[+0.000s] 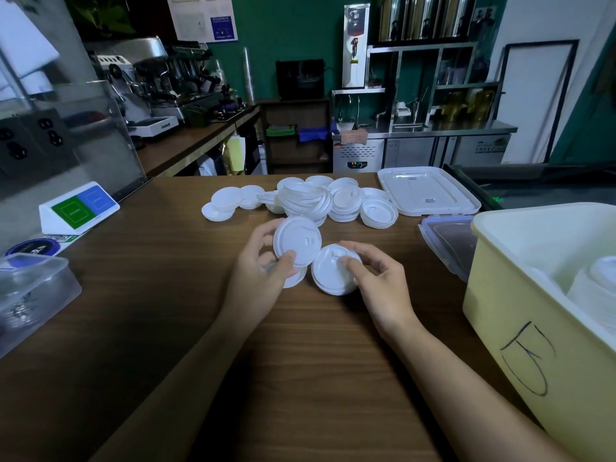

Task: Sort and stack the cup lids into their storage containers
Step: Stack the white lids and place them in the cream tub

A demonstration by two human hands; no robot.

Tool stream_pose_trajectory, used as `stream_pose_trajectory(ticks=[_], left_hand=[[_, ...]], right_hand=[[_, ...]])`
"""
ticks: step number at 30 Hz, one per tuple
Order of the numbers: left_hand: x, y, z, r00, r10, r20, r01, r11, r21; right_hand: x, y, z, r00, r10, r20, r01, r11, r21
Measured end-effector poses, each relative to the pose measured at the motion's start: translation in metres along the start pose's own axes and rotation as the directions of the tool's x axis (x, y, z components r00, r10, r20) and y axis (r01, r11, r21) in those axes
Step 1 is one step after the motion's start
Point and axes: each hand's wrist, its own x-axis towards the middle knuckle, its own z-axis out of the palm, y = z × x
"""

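Two hands were over the middle of the table, each with one white lid. The left hand pinched the first lid: the thumb lay on its lower rim and the fingers were curled behind its left edge. This lid was tilted up, with its top face toward the camera. Below it a third lid showed only partly, and I could not tell if the hand held it as well. The right hand gripped the second lid, with the fingers curled over its far edge and the thumb on its top. The two held lids touched or overlapped at their edges.

Many more lids were in a loose pile at the far side of the table, some nested in slanted stacks. Just right of the pile lay a flat white cover. A yellow bin stood at the right edge, with stacked lids inside and a hand-drawn mark on its front. Between bin and pile lay a clear cover. A clear box stood at the left edge, and a sign stood behind it.
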Motion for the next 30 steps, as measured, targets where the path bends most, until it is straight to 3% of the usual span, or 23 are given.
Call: stream_pose_trajectory(ticks=[2, 5, 7, 11, 18, 21, 26, 30], left_hand=[[0.0, 0.003, 0.002, 0.994, -0.11, -0.003, 0.108, 0.978, -0.18], [0.001, 0.004, 0.005, 0.983, -0.183, 0.033, 0.186, 0.953, -0.241], [-0.002, 0.001, 0.008, 0.983, -0.174, 0.052, 0.181, 0.97, -0.164], [-0.001, -0.012, 0.007, 0.993, -0.1, -0.056, 0.107, 0.987, 0.122], [-0.002, -0.009, 0.013, 0.981, -0.19, -0.05, 0.194, 0.978, 0.078], [-0.004, -0.01, 0.014, 0.981, -0.192, -0.003, 0.191, 0.972, 0.139], [-0.008, -0.01, 0.013, 0.999, 0.009, -0.038, 0.005, 0.939, 0.345], [-0.006, -0.009, 0.013, 0.998, 0.004, -0.069, 0.017, 0.951, 0.309]], right_hand=[[0.001, 0.0, 0.0, 1.0, 0.013, -0.027, -0.012, 1.0, 0.024], [0.0, -0.001, 0.001, 1.0, 0.02, -0.007, -0.019, 0.999, 0.04], [0.001, -0.002, 0.001, 0.999, 0.03, 0.017, -0.031, 0.998, 0.06], [0.002, -0.003, 0.001, 0.996, 0.084, 0.025, -0.087, 0.987, 0.138], [-0.003, -0.007, 0.002, 0.994, 0.025, 0.109, -0.033, 0.997, 0.077], [-0.004, -0.007, 0.002, 0.992, -0.005, 0.128, -0.003, 0.998, 0.067], [-0.003, -0.007, 0.002, 0.989, -0.024, 0.147, 0.01, 0.996, 0.09], [-0.002, -0.007, 0.003, 0.986, -0.008, 0.164, -0.007, 0.996, 0.093]])
